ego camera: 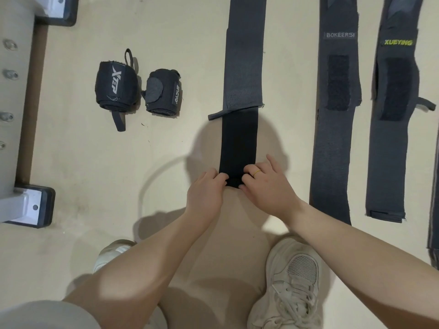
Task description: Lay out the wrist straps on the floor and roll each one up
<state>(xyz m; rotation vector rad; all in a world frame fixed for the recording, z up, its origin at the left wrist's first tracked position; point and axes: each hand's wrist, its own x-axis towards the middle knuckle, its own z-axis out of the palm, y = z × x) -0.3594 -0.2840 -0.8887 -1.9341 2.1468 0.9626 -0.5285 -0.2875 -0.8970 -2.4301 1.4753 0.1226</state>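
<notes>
Hands meet at the near end of the centre strap (240, 138): left hand (205, 193) pinches its near-left corner with curled fingers, right hand (266, 186) pinches the near-right corner, a gold ring (257, 173) on one finger. Near edge of that strap is turned into a small fold between the fingertips; the rest lies flat on the floor (166, 55), running straight away to the top edge of view, with a thin loop (219, 114) sticking out left where the black section meets the grey. Right of it, apart by a bare strip of floor, the BOKEERSI strap (337, 115) lies flat and parallel; just beside that the XUEYING strap (392, 127), also flat. Another strap edge (434, 210) clips the right border. Left, well apart across open floor, two rolled straps sit touching: XTEP roll (114, 87) and the smaller roll (162, 92). Metal frame feet (31, 205) line the far left. Beige shoes (292, 281) planted near the bottom, either side of the arms.
</notes>
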